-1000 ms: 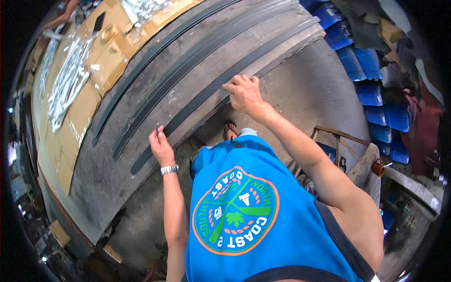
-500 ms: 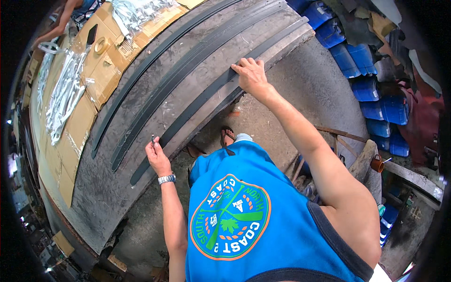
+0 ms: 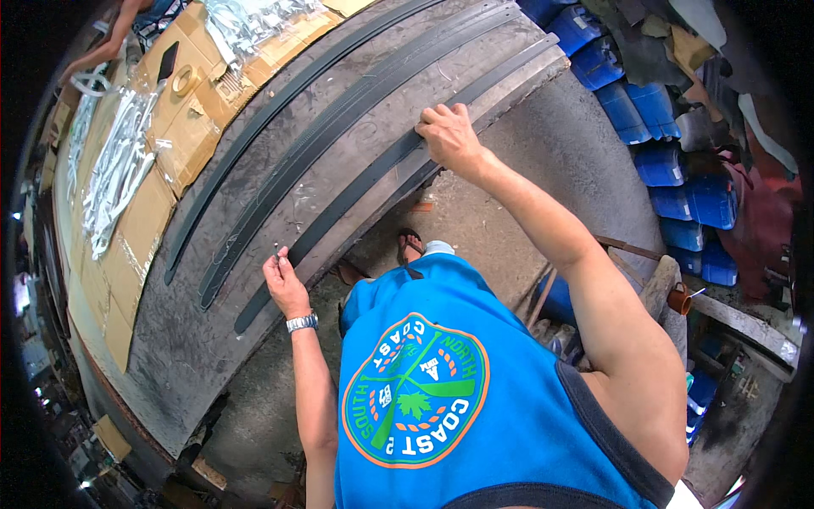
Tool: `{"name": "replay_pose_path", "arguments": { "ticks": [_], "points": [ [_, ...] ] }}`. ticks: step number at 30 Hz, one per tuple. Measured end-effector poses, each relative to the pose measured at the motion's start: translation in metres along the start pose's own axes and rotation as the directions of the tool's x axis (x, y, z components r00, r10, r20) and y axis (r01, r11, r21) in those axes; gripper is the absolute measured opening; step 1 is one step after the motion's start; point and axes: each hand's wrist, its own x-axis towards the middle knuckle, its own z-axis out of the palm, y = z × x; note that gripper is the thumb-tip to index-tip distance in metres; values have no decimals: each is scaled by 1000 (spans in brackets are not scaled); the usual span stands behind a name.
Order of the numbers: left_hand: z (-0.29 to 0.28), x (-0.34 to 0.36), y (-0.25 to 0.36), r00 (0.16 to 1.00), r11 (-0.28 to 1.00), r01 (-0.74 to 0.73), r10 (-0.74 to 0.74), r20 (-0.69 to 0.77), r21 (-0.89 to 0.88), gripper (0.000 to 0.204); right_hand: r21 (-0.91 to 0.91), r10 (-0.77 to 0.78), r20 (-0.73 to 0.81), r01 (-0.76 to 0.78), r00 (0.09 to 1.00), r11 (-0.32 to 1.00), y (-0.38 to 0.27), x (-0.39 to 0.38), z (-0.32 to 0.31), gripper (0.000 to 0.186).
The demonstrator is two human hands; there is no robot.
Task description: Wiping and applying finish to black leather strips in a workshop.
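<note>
Three long black strips lie side by side along a grey workbench (image 3: 170,356). My right hand (image 3: 449,136) grips the nearest black strip (image 3: 356,191) near its far end, fingers curled over it. My left hand (image 3: 284,284), with a wristwatch, is at the bench's near edge beside the same strip's lower part. Its fingertips pinch a small metal piece (image 3: 276,248). My blue shirt with a round emblem fills the lower middle of the view.
Cardboard sheets (image 3: 140,229) with shiny plastic-wrapped bundles (image 3: 114,170) and a tape roll (image 3: 182,81) cover the bench's far side. Another person's arm (image 3: 110,47) reaches in at top left. Blue plastic canisters (image 3: 678,178) are stacked on the right. My sandalled foot (image 3: 409,246) stands on the concrete floor.
My right hand has slid a little farther along the nearest strip. My left hand has stayed close to the same spot at the bench edge.
</note>
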Motion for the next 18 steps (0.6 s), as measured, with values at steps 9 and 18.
{"name": "replay_pose_path", "arguments": {
  "ticks": [9,18],
  "points": [
    [3,1,3,1000,1000,-16,16,-6,-21,19,68,-40,-114,48,993,997,-20,-6,6,13],
    [1,0,0,1000,1000,-15,15,-19,-8,19,397,-30,-39,43,999,917,-81,-52,-20,32]
  ]
}}
